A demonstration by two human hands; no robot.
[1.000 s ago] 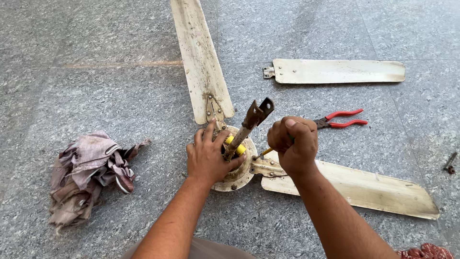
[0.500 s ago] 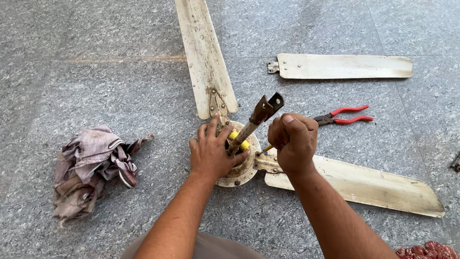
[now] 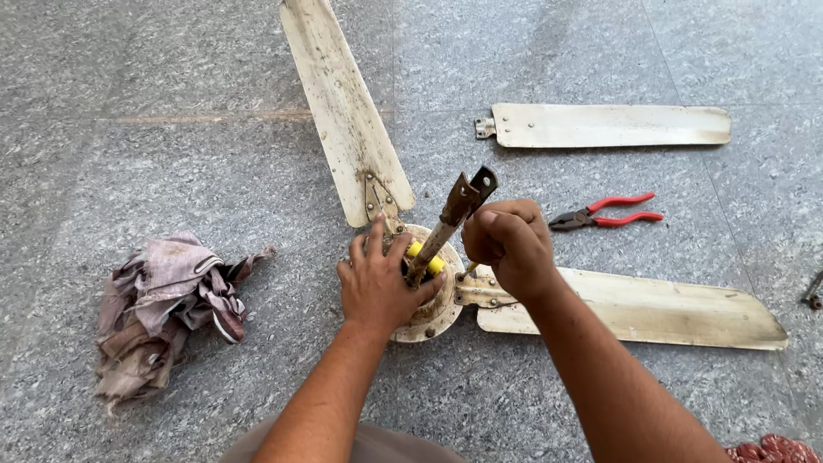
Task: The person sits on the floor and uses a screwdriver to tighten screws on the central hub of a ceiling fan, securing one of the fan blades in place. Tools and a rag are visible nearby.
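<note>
Left hand (image 3: 377, 287) lay spread and flat on the fan motor hub (image 3: 429, 313), fingers beside its rusty down rod (image 3: 450, 223), while I saw the right hand (image 3: 507, 244) closed in a fist just right of that rod. 2 blades (image 3: 343, 111) stayed bolted to the hub; beyond it lay 1 loose blade (image 3: 609, 125), red pliers (image 3: 609, 211) to its right, a crumpled rag (image 3: 163, 300) to its left.

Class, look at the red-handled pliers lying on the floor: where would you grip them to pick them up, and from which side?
Grip the pliers by the two red handles, coming from above on the right. They lie flat, handles pointing right and splayed slightly apart, clear of the fan blade; the dark jaws point toward the right hand.
</note>
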